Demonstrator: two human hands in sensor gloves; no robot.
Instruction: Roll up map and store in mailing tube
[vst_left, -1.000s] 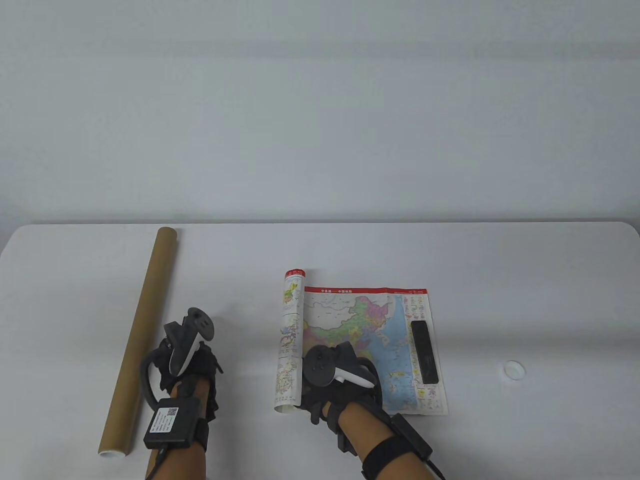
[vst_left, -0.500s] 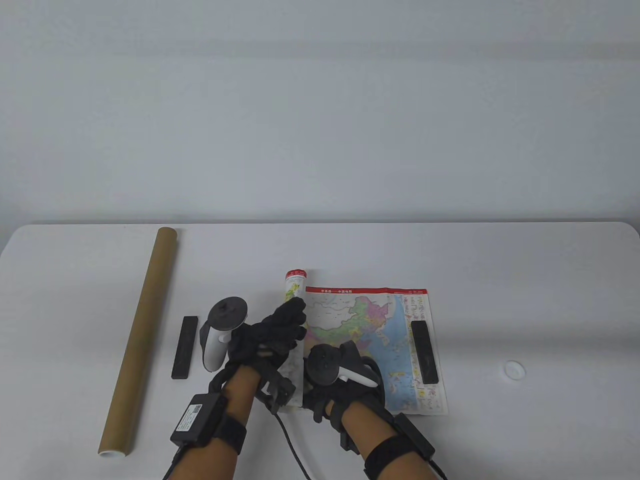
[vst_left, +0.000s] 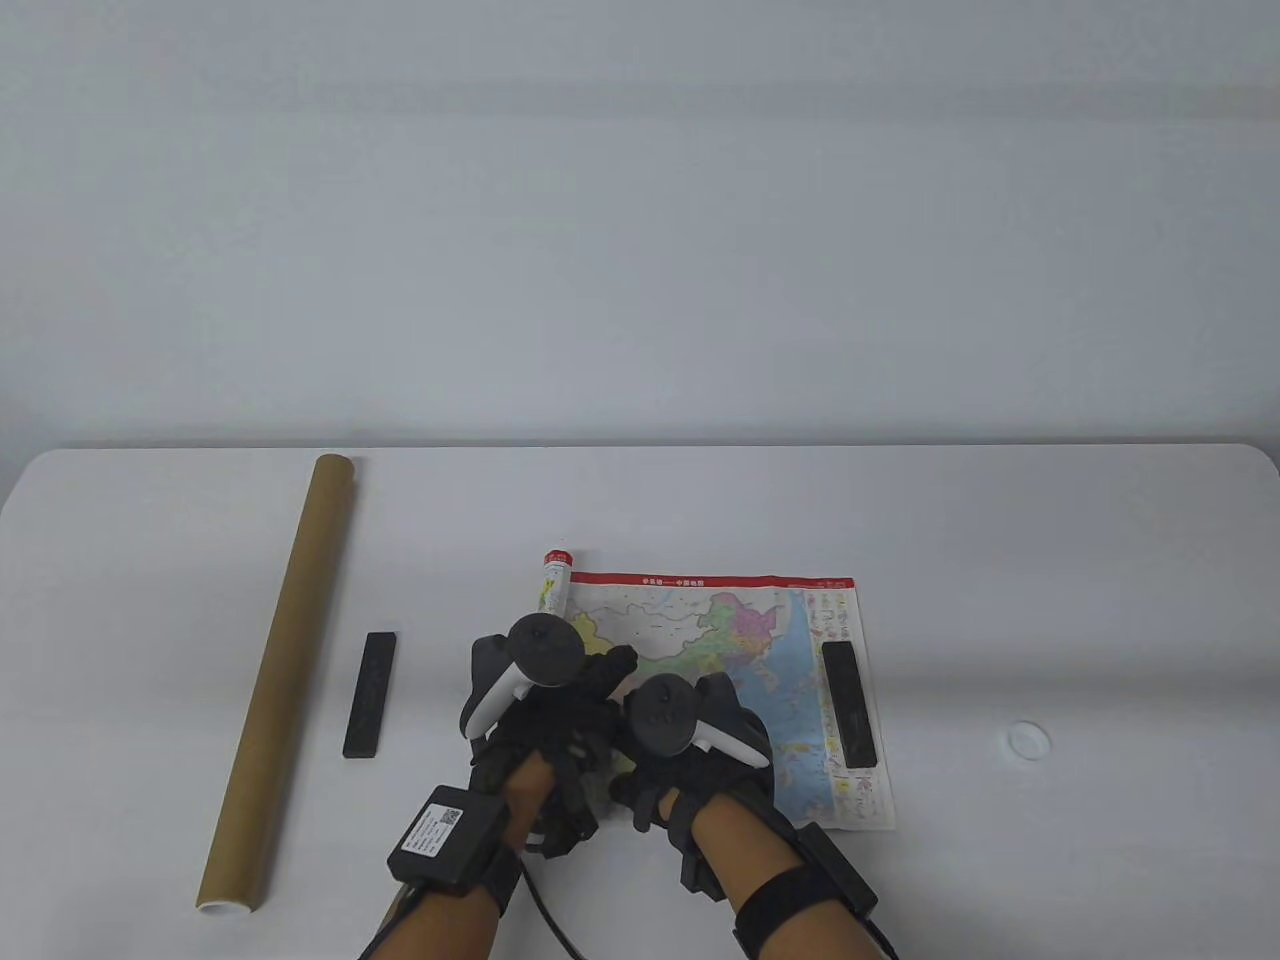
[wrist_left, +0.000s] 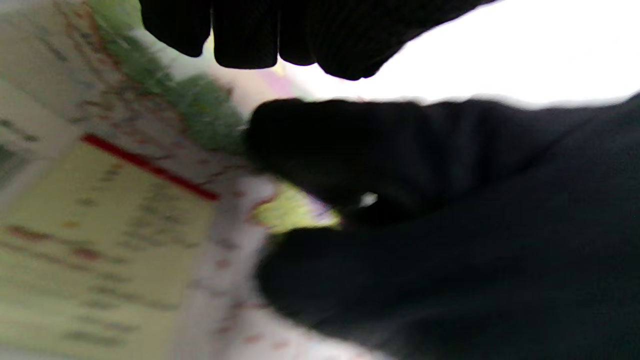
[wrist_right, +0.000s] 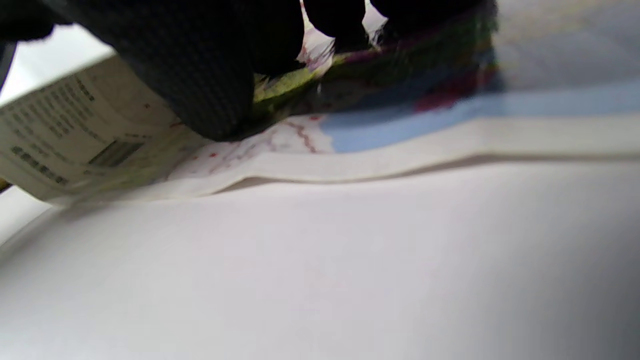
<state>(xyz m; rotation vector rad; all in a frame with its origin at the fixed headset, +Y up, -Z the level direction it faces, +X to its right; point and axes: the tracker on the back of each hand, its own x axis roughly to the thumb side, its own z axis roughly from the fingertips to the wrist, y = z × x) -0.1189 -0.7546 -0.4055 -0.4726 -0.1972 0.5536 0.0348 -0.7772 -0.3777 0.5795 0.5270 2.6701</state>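
Observation:
The colourful map (vst_left: 730, 640) lies on the white table (vst_left: 1000, 560), its left edge curled into a thin roll (vst_left: 553, 585). My left hand (vst_left: 598, 672) and right hand (vst_left: 660, 762) sit side by side on the roll's near end and hold it. In the left wrist view my gloved fingers (wrist_left: 245, 35) curl over the blurred printed paper (wrist_left: 100, 225). In the right wrist view a gloved finger (wrist_right: 200, 75) presses on the roll, with the flat map (wrist_right: 400, 135) beyond. The brown mailing tube (vst_left: 280, 680) lies at the far left, away from both hands.
A black bar (vst_left: 850, 705) weighs down the map's right edge. A second black bar (vst_left: 368, 695) lies on the table between the tube and the map. A small white cap (vst_left: 1028, 740) lies to the right of the map.
My left hand left the black bar on the table and moved right onto the roll beside my right hand. The roll has shifted left and looks thinner.

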